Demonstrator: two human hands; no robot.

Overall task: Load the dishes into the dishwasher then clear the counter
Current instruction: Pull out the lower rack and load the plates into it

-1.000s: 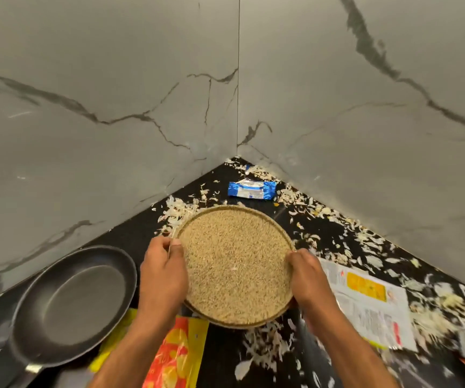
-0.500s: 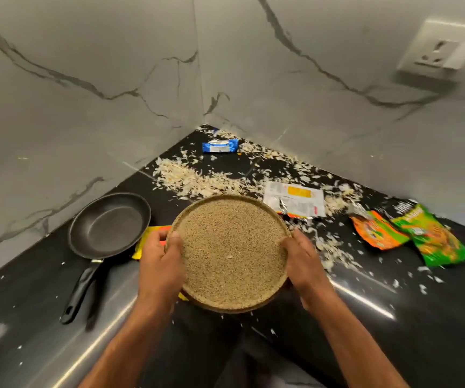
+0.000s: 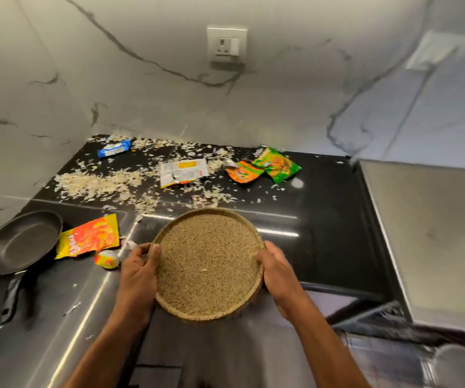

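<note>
Head view looks down on a black, glossy desk (image 3: 323, 219) set into a corner of grey marble-patterned wall (image 3: 169, 102), with a white socket (image 3: 227, 46) on the back wall. I see both hands gripping 1 round plate (image 3: 208, 264) by its rim, held level above the front edge of the desk: my left hand (image 3: 139, 273) is clamped on the left rim with the thumb over the edge, my right hand (image 3: 277, 271) on the right rim. The plate has a speckled tan surface.

Pale flakes (image 3: 99, 186) are scattered across the back of the desk. Among them lie a blue wrapper (image 3: 113, 148) near the corner, a white and yellow packet (image 3: 183, 172), and an orange packet (image 3: 243, 171) touching a green packet (image 3: 277, 165). At the left sits a dark frying pan (image 3: 21, 242), its handle pointing toward me, with a yellow and orange packet (image 3: 90, 236) just beside it. A grey steel surface (image 3: 435, 233) borders the desk on the right.
</note>
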